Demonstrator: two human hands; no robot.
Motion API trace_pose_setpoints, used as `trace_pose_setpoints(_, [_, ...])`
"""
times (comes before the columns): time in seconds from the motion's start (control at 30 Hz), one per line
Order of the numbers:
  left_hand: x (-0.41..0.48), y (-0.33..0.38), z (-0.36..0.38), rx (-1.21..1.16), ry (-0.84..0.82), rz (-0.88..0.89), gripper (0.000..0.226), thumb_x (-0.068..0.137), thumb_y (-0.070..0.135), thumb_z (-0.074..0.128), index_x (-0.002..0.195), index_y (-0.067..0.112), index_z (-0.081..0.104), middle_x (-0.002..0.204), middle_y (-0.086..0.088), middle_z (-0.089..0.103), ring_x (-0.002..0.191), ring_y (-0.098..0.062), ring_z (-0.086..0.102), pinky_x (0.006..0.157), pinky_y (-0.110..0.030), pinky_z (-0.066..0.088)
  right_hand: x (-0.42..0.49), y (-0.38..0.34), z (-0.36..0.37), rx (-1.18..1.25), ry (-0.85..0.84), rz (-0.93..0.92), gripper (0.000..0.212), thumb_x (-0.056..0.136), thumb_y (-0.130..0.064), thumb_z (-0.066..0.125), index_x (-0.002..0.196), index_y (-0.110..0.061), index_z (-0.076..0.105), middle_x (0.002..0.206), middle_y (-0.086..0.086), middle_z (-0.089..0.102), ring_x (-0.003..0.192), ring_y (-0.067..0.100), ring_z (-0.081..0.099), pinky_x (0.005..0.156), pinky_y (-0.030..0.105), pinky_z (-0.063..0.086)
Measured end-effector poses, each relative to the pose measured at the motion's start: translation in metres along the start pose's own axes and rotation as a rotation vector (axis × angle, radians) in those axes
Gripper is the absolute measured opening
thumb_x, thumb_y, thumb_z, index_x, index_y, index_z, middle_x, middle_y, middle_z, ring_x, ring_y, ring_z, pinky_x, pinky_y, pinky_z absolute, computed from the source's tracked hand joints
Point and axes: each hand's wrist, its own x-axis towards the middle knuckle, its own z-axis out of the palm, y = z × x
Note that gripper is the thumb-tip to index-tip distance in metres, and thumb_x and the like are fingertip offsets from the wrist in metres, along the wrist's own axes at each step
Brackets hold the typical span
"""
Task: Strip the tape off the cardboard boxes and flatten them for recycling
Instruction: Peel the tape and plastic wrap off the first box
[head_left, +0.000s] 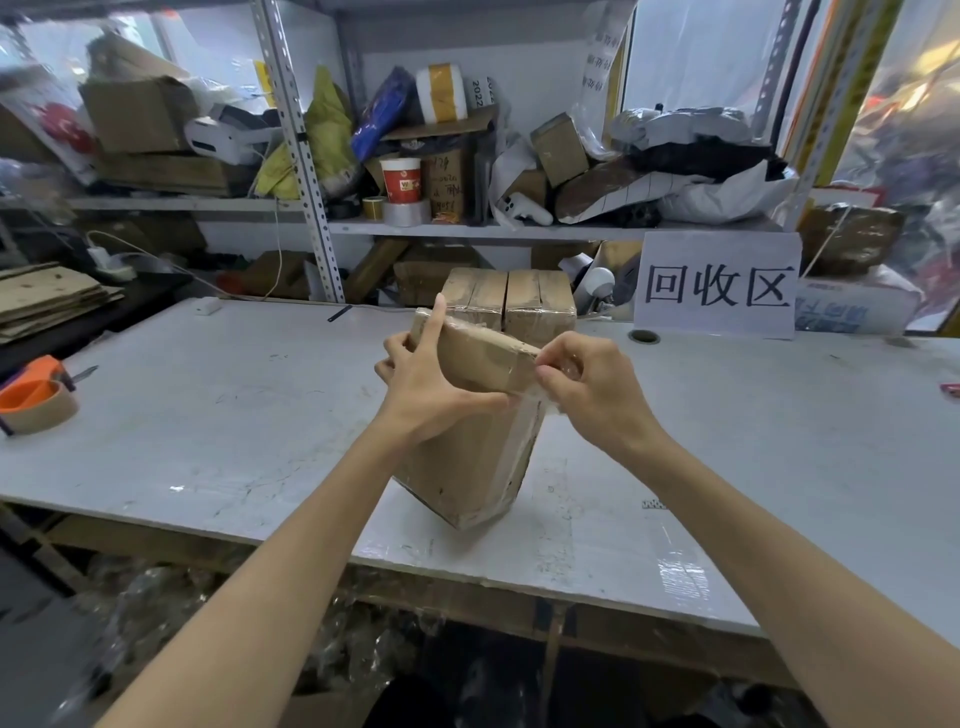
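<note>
A scuffed white worktable (234, 415) runs across the middle of the frame, with a wooden frame showing under its near edge. Behind it, grey slotted-metal shelving (306, 171) spans the upper half, crammed with parcels, bags and rolls; a red paper cup (400, 179) stands on the centre shelf. At right centre a white paper sign (719, 286) with three black characters leans at the table's back edge, a round cable hole (644, 336) just below its left corner. An orange tape dispenser (36, 397) sits at far left. Clear plastic sheeting (904, 130) glows at upper right. Crumpled film (182, 613) lies under the table.
</note>
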Motion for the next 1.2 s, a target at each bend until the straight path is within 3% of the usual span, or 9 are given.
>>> trace_pose_setpoints(0.17, [-0.002, 0.006, 0.000, 0.000, 0.007, -0.009, 0.136, 0.049, 0.064, 0.088, 0.154, 0.050, 0.003, 0.137, -0.009, 0.023, 0.130, -0.038, 0.025, 0.108, -0.051, 0.033, -0.004, -0.002, -0.010, 0.070, -0.161, -0.107, 0.012, 0.084, -0.001, 0.063, 0.076, -0.010, 0.065, 0.070, -0.009, 0.060, 0.070, 0.008, 0.053, 0.066, 0.022, 0.041])
trace_pose_setpoints(0.3, [-0.004, 0.010, 0.002, 0.000, 0.023, -0.030, 0.128, 0.052, 0.061, 0.089, 0.151, 0.052, 0.009, 0.138, -0.009, 0.021, 0.130, -0.036, 0.022, 0.107, -0.051, 0.034, -0.007, 0.000, -0.005, -0.035, 0.089, -0.041, 0.009, 0.082, -0.021, 0.071, 0.079, -0.013, 0.070, 0.086, -0.002, 0.062, 0.079, 0.013, 0.058, 0.073, 0.030, 0.050])
trace_pose_setpoints(0.47, [-0.009, 0.011, 0.003, -0.003, 0.038, -0.025, 0.121, 0.053, 0.060, 0.088, 0.148, 0.054, 0.013, 0.143, -0.008, 0.017, 0.133, -0.036, 0.020, 0.108, -0.053, 0.035, -0.019, -0.003, 0.013, -0.039, 0.245, 0.047, 0.045, 0.065, -0.048, 0.083, 0.092, -0.016, 0.065, 0.090, -0.003, 0.065, 0.076, 0.014, 0.061, 0.071, 0.034, 0.053])
trace_pose_setpoints(0.57, [-0.008, 0.011, 0.003, -0.005, 0.034, -0.033, 0.123, 0.052, 0.061, 0.088, 0.149, 0.053, 0.012, 0.144, -0.008, 0.016, 0.134, -0.035, 0.019, 0.108, -0.052, 0.035, -0.016, -0.007, 0.017, 0.118, 0.312, 0.139, 0.061, 0.060, -0.044, 0.087, 0.102, -0.019, 0.050, 0.085, -0.003, 0.065, 0.077, 0.015, 0.063, 0.073, 0.037, 0.054])
trace_pose_setpoints(0.8, [-0.003, 0.010, 0.008, 0.037, 0.035, -0.044, 0.131, 0.050, 0.068, 0.085, 0.151, 0.052, 0.003, 0.143, -0.009, 0.017, 0.133, -0.038, 0.020, 0.107, -0.054, 0.035, -0.005, -0.008, 0.020, 0.037, 0.216, 0.105, 0.010, 0.081, -0.026, 0.074, 0.082, -0.018, 0.068, 0.076, -0.004, 0.065, 0.075, 0.016, 0.060, 0.073, 0.043, 0.054])
trace_pose_setpoints(0.97, [0.004, 0.009, 0.004, -0.011, 0.046, -0.054, 0.123, 0.060, 0.056, 0.087, 0.152, 0.053, 0.006, 0.134, -0.009, 0.022, 0.126, -0.037, 0.025, 0.097, -0.043, 0.038, -0.013, -0.006, 0.027, -0.122, 0.101, -0.256, 0.014, 0.081, -0.003, 0.069, 0.074, -0.012, 0.062, 0.077, -0.005, 0.061, 0.076, 0.017, 0.053, 0.061, 0.035, 0.046])
trace_pose_setpoints(1.03, [0.007, 0.009, 0.004, -0.023, 0.034, -0.057, 0.121, 0.063, 0.053, 0.087, 0.153, 0.052, 0.006, 0.136, -0.010, 0.021, 0.126, -0.038, 0.025, 0.094, -0.041, 0.037, -0.023, 0.000, 0.032, -0.183, 0.116, -0.317, 0.016, 0.080, -0.002, 0.070, 0.074, -0.012, 0.060, 0.077, -0.005, 0.060, 0.073, 0.015, 0.051, 0.060, 0.030, 0.044])
trace_pose_setpoints(1.13, [0.006, 0.008, 0.005, -0.006, 0.010, -0.058, 0.134, 0.052, 0.066, 0.086, 0.152, 0.053, -0.001, 0.142, -0.010, 0.017, 0.132, -0.039, 0.021, 0.106, -0.053, 0.035, -0.020, 0.013, 0.020, -0.033, 0.287, -0.069, 0.015, 0.087, -0.014, 0.067, 0.080, -0.017, 0.054, 0.084, 0.001, 0.060, 0.072, 0.016, 0.060, 0.063, 0.027, 0.049])
trace_pose_setpoints(1.2, [0.004, 0.003, 0.006, -0.023, 0.022, -0.060, 0.140, 0.051, 0.068, 0.085, 0.151, 0.050, -0.012, 0.148, -0.009, 0.014, 0.137, -0.040, 0.021, 0.109, -0.057, 0.032, -0.015, 0.018, 0.010, 0.109, 0.279, 0.085, 0.015, 0.089, -0.015, 0.065, 0.091, -0.017, 0.051, 0.099, 0.004, 0.056, 0.069, 0.017, 0.067, 0.054, 0.024, 0.054])
